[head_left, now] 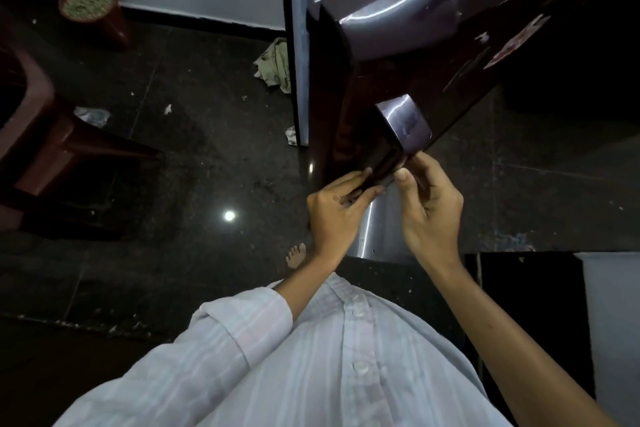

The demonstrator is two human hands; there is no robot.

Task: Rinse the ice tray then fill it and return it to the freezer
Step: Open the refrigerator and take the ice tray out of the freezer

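The big, shiny, dark purple fridge door (pixel 433 45) fills the upper right. Both arms reach up to its lowest corner, in the middle. The left hand (pixel 337 208) curls its fingers round the door's edge. The right hand (pixel 429 204) pinches the same corner, thumb on top. The dark stone floor (pixel 207 149) lies open on the left.

stickers (pixel 512 47) there on the dark fridge door (pixel 433 55), print too blurred to read, nothing legible anywhere.
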